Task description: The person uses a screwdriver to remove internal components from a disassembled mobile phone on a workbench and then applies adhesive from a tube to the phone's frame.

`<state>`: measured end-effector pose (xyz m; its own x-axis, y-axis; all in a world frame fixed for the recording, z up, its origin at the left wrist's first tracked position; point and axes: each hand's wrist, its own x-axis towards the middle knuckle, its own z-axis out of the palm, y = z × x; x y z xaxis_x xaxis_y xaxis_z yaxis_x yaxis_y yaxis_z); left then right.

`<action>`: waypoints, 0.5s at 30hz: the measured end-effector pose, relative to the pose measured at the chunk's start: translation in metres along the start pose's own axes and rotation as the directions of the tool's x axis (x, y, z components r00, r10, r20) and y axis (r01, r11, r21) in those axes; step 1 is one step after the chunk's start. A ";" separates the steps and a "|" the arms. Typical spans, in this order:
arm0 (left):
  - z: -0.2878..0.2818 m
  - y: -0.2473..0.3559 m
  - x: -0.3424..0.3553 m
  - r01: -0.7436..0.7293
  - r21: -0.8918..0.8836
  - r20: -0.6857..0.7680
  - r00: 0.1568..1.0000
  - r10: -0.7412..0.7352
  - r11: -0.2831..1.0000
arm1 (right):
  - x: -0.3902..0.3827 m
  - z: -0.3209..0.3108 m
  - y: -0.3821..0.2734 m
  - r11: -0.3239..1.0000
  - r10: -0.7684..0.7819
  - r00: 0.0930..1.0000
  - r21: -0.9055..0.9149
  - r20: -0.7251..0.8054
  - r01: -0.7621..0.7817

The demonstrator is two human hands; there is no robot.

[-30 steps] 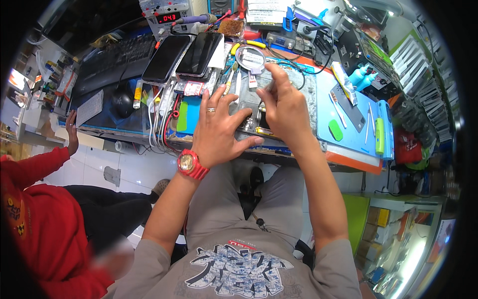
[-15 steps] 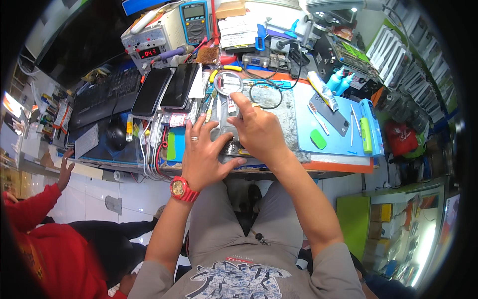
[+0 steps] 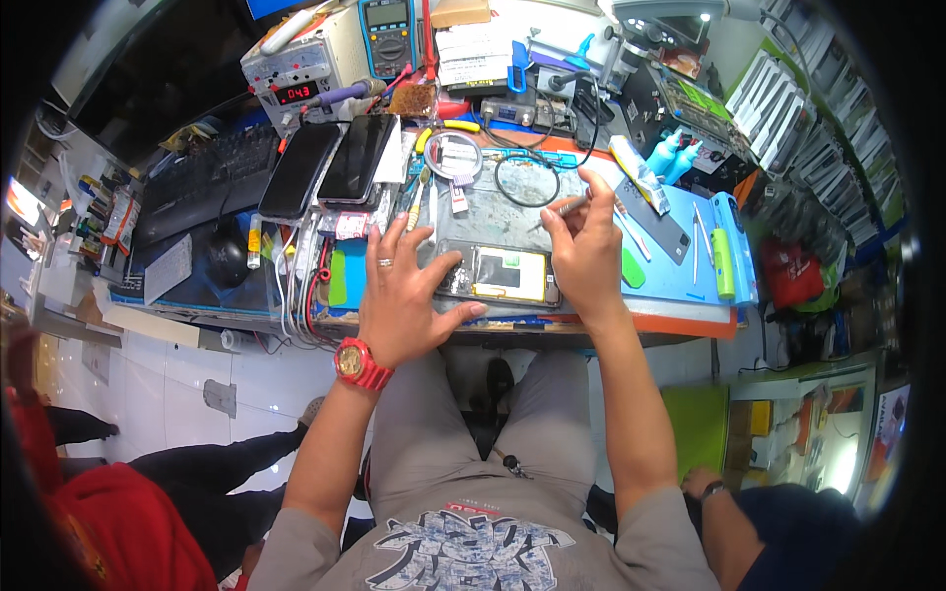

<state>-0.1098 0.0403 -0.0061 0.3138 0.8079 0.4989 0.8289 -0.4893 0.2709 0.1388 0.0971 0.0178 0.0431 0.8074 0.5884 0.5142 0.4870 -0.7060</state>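
Observation:
An opened phone [image 3: 507, 274] lies at the front of the grey work mat [image 3: 522, 227], its battery and insides showing. My left hand [image 3: 404, 300], with a red watch at the wrist, steadies the phone's left end between index finger and thumb, the other fingers spread. Just off the phone's right end, my right hand [image 3: 591, 261] pinches a slim tool [image 3: 569, 207], apparently a screwdriver, held above the mat with its tip toward the left. Tweezers and brushes [image 3: 419, 202], a white coiled ring [image 3: 454, 155] and a looped black cable [image 3: 527, 202] lie behind the phone.
Two dark phones [image 3: 301, 167] [image 3: 355, 158], a keyboard [image 3: 187, 187] and mouse [image 3: 229, 256] stand left. A power supply [image 3: 291, 74] is behind. A blue mat [image 3: 685, 286] holds tools at right. A person in red [image 3: 138, 517] is lower left; another person's arm [image 3: 734, 532] is lower right.
My right hand has moved right from over the phone, uncovering it. The person in red has shifted, and another person's arm shows more fully at lower right.

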 end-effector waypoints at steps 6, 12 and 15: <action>0.002 -0.001 0.002 -0.008 -0.025 -0.021 1.000 0.007 1.000 | 0.009 0.024 -0.003 0.999 -0.024 0.998 0.041 0.053 0.022; 0.002 -0.001 0.001 -0.004 -0.024 -0.017 1.000 0.003 1.000 | 0.009 0.028 -0.002 1.000 0.003 0.998 0.010 0.055 -0.004; 0.001 -0.002 0.001 -0.003 -0.022 -0.016 1.000 0.003 1.000 | 0.008 0.025 -0.008 0.996 0.050 0.998 0.070 0.041 -0.052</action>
<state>-0.1108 0.0423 -0.0072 0.3085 0.8010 0.5130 0.8177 -0.4989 0.2872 0.1138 0.1083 0.0180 0.0337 0.8434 0.5362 0.4502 0.4662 -0.7616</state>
